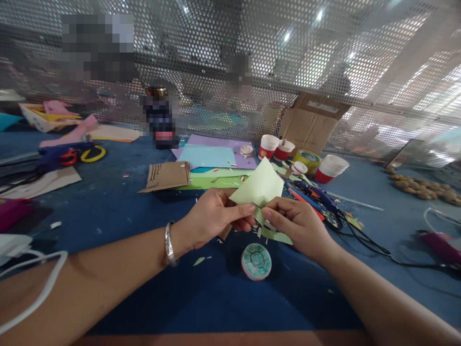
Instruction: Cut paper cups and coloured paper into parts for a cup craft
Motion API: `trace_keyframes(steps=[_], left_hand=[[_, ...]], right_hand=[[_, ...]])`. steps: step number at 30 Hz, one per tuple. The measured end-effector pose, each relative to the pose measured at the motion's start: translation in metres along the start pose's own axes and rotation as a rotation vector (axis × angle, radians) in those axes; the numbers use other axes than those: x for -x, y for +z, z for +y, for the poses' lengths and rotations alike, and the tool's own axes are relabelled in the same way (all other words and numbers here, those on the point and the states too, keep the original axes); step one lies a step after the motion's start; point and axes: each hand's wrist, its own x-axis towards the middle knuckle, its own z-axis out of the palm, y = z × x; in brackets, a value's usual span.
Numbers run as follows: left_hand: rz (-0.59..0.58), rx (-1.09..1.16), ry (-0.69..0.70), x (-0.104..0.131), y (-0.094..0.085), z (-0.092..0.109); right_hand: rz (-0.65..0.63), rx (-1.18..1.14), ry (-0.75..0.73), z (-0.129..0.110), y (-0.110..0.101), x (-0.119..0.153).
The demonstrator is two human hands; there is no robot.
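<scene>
Between my two hands is a pale green sheet of paper (262,185), its corner pointing up and away. My left hand (219,216), with a silver bracelet at the wrist, pinches its lower left side between thumb and fingers. Thumb and fingers of my right hand (297,223) are closed on the lower right part of the same paper, close to the left fingertips. A small dark line shows between the fingertips; what it is cannot be made out. Just below the hands, a round piece with a teal pattern (256,261) rests on the blue table (216,298).
Beyond the hands lie corrugated cardboard (168,176) and coloured sheets (207,156). Paper cups (330,168) and a tape roll (307,160) stand at the back right. A blue glue gun (322,194) with cables is on the right. Yellow-handled scissors (92,154) lie left; perforated metal rises behind.
</scene>
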Motion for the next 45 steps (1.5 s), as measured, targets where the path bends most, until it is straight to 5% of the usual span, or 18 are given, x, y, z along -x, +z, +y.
trace_keyframes(steps=[25, 34, 45], left_hand=[[-0.026, -0.015, -0.042, 0.0011, 0.0035, -0.0092], [0.105, -0.019, 0.035, -0.0013, -0.0038, -0.0063], [0.036, -0.099, -0.005, 0.0013, -0.0002, -0.0078]], right_hand=[[0.010, 0.033, -0.041, 0.0002, 0.0002, 0.0006], [0.025, -0.049, 0.013, 0.0035, -0.0010, 0.0008], [-0.002, -0.053, 0.024, 0.0022, -0.0023, 0.0013]])
